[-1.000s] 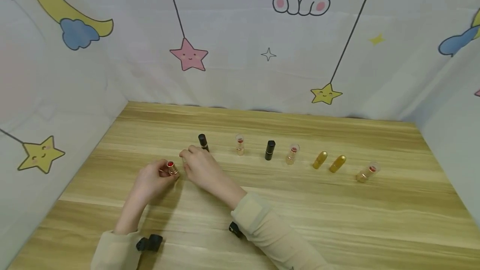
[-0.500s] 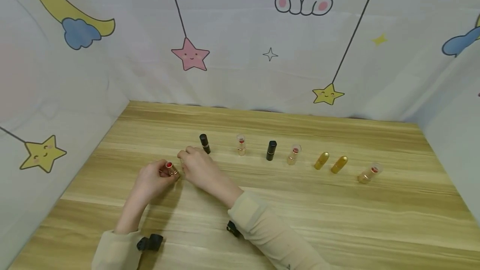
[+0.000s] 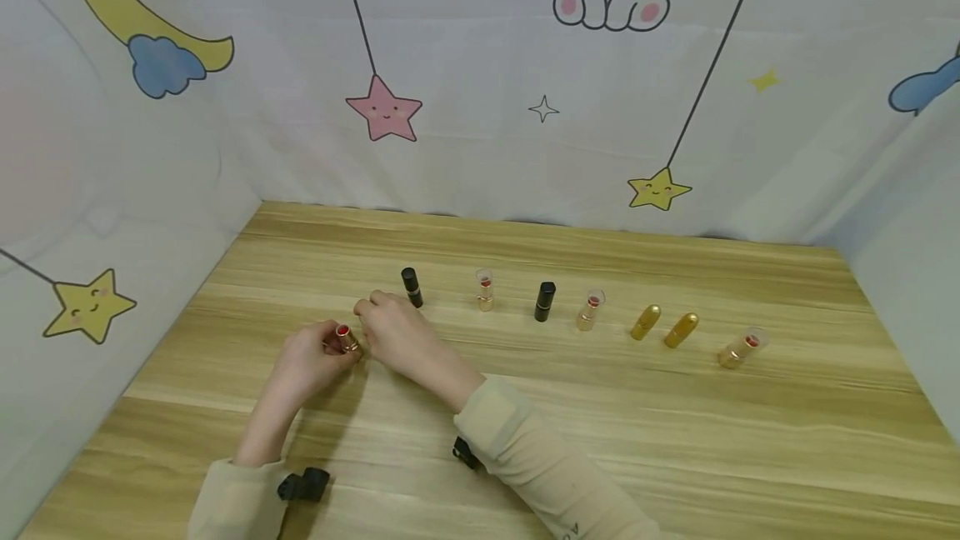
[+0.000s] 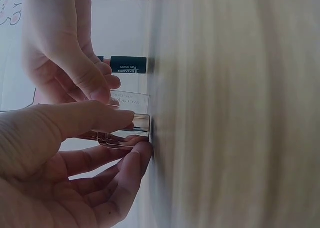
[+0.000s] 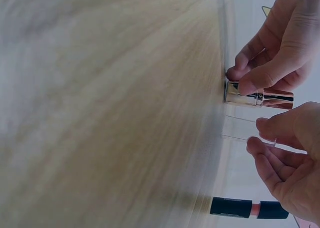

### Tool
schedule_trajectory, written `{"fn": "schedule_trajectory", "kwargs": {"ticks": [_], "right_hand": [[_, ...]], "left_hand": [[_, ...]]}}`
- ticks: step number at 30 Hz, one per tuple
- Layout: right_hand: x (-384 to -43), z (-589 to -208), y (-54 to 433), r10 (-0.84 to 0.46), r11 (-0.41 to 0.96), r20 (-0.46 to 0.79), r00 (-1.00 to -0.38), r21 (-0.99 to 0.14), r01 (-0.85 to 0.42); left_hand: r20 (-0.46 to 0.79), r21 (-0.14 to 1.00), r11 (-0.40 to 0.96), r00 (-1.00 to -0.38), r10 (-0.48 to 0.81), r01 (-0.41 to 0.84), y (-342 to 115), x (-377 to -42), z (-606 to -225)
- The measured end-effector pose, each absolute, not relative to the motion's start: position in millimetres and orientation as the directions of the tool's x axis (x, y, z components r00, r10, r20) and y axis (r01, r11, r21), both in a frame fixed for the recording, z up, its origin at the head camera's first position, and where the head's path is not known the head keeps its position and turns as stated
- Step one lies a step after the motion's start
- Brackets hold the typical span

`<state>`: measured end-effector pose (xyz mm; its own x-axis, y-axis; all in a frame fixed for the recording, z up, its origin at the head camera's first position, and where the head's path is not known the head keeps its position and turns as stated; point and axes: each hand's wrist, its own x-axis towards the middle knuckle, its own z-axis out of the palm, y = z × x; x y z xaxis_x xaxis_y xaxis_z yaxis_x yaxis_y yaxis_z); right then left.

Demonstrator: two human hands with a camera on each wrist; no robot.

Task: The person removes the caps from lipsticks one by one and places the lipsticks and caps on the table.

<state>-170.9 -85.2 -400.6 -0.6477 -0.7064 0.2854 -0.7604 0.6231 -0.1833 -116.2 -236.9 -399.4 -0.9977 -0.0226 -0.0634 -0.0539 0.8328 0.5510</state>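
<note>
An uncapped gold lipstick [image 3: 345, 337] with a red tip stands on the wooden table [image 3: 525, 407], left of centre. My left hand [image 3: 327, 348] grips its gold base [image 5: 257, 95] with thumb and fingers. Just to its right, my right hand [image 3: 369, 312] pinches a clear plastic cap [image 5: 244, 130], whose open end rests on the table beside the lipstick [image 4: 125, 133]. The same cap [image 4: 129, 101] shows in the left wrist view between both hands. A black lipstick [image 3: 410, 287] stands right behind my right hand.
A row runs to the right: a clear-capped lipstick [image 3: 484, 290], a black one [image 3: 544, 301], another clear-capped one [image 3: 590, 309], two gold tubes [image 3: 645, 322] [image 3: 681, 330] and a tilted clear-capped one [image 3: 741, 347]. Cloth walls enclose the table on three sides.
</note>
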Motion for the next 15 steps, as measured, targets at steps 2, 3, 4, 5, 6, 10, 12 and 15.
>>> {"fn": "schedule_trajectory", "kwargs": {"ticks": [2, 3, 4, 5, 6, 10, 12, 15], "right_hand": [[-171.0, -400.3, -85.8, -0.708, 0.624, 0.279, -0.649, -0.183, -0.76], [-170.9, -399.9, -86.0, -0.709, 0.625, 0.273, -0.65, -0.184, -0.759], [-170.8, -399.4, -86.3, -0.71, 0.626, 0.265, -0.652, -0.186, -0.757], [-170.6, -398.8, -86.6, -0.711, 0.628, 0.257, -0.655, -0.188, -0.755], [-170.4, -398.2, -87.0, -0.711, 0.63, 0.247, -0.658, -0.191, -0.753], [-170.1, -396.8, -88.6, -0.713, 0.639, 0.22, -0.666, -0.186, -0.746], [-169.9, -396.4, -89.3, -0.712, 0.646, 0.208, -0.671, -0.18, -0.742], [-169.6, -395.5, -89.7, -0.711, 0.652, 0.194, -0.675, -0.175, -0.737]], "left_hand": [[-0.068, 0.548, 0.834, -0.997, -0.025, -0.059, -237.1, -116.5, -399.4], [-0.069, 0.547, 0.835, -0.997, -0.026, -0.06, -237.2, -116.5, -399.6], [-0.07, 0.547, 0.835, -0.997, -0.027, -0.061, -237.4, -116.5, -399.8], [-0.073, 0.546, 0.835, -0.997, -0.027, -0.063, -237.6, -116.5, -400.1], [-0.073, 0.547, 0.835, -0.997, -0.026, -0.062, -237.9, -116.7, -400.3], [-0.082, 0.548, 0.834, -0.996, -0.025, -0.065, -238.7, -117.3, -400.9], [-0.082, 0.543, 0.837, -0.996, -0.026, -0.066, -238.5, -117.6, -400.7], [-0.089, 0.539, 0.839, -0.996, -0.031, -0.074, -237.9, -117.5, -400.0]]}}
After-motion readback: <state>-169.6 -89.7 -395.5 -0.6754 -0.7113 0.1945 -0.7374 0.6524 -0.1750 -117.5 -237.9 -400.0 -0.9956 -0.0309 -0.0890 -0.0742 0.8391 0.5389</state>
